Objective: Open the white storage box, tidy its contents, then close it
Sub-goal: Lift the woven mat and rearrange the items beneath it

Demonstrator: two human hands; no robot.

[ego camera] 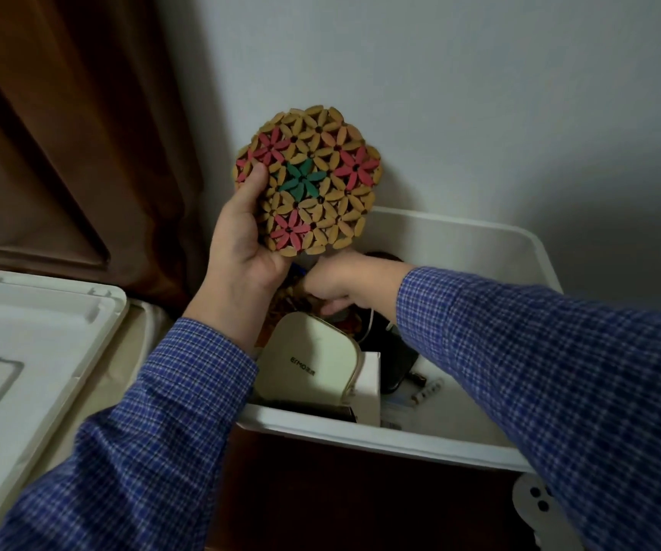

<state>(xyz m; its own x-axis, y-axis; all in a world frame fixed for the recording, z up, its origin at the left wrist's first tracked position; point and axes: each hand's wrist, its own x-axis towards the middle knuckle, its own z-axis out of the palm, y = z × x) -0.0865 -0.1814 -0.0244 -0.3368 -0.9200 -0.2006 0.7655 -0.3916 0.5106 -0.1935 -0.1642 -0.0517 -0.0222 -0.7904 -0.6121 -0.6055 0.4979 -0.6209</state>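
The white storage box (535, 248) stands open against the wall, with its white lid (22, 332) lying off to the left. My left hand (241, 248) holds a round bamboo trivet (313, 180) with red and green flower patterns upright above the box's far left corner. My right hand (336, 284) reaches down into the box behind the trivet, fingers curled among brownish items; what they touch is hidden. Inside the box lie a cream case (309, 359), a white carton (368, 387) and a black object (396, 351).
A brown curtain (62, 133) hangs at the left. The grey wall (480, 93) is right behind the box. A white piece with dark holes (535, 507) sits low at the right, below the box's near rim. Small white items (428, 391) lie on the box floor.
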